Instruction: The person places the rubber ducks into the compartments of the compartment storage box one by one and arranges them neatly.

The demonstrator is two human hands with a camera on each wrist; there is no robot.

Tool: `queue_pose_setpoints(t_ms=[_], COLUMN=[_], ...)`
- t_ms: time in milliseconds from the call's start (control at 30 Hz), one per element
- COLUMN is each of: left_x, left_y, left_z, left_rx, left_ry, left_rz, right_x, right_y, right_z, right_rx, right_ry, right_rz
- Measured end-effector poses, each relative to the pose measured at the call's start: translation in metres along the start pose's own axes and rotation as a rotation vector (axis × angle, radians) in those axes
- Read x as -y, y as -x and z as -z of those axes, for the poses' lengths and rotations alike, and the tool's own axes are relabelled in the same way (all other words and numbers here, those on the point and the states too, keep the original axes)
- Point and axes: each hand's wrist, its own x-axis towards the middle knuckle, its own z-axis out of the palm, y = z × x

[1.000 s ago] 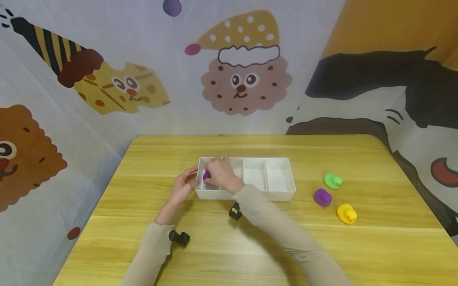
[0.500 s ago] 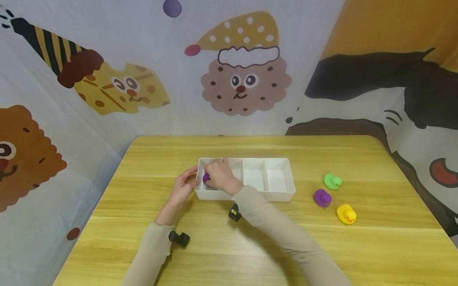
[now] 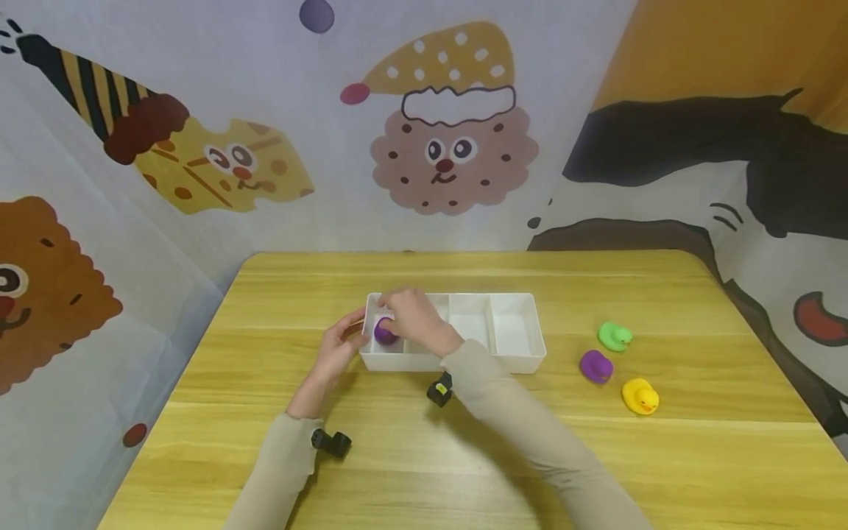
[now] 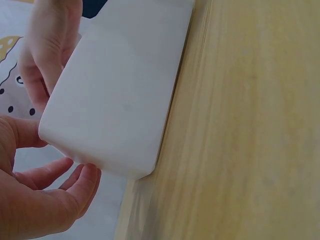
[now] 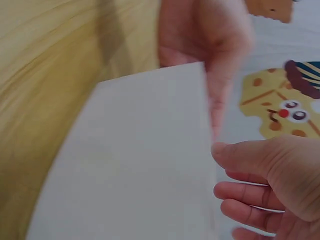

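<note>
Wooden tabletop (image 3: 464, 456) held white box (image 3: 464, 363), purple toy (image 3: 382, 336) in leftmost compartment. Right hand (image 3: 419, 321) was over it, grip loose; left hand (image 3: 336, 350) braced left end, grip relaxed. Snag on lift-off could've toppled toy.

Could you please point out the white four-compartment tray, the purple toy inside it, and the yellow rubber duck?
White four-compartment tray (image 3: 400, 361): head view, on its near outer wall.
Purple toy (image 3: 383, 336): head view, on the part the right hand (image 3: 417, 319) leaves uncovered.
Yellow rubber duck (image 3: 637, 394): head view, on its body.
</note>
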Motion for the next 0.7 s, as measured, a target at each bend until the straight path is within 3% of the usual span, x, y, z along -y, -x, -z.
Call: queue_pose_setpoints(t_ms=[133, 367, 700], left_x=[0.000, 0.000, 0.000], left_y=[0.001, 0.000, -0.001], left_z=[0.000, 0.000, 0.000], left_rx=[0.001, -0.002, 0.010], left_ry=[0.011, 0.017, 0.038], left_rz=[0.005, 0.010, 0.020], right_x=[-0.004, -0.013, -0.029], right_y=[0.007, 0.022, 0.039], right_z=[0.015, 0.038, 0.061], right_rx=[-0.026, -0.121, -0.195], right_ry=[-0.139, -0.220, -0.384], right_rz=[0.011, 0.027, -0.041])
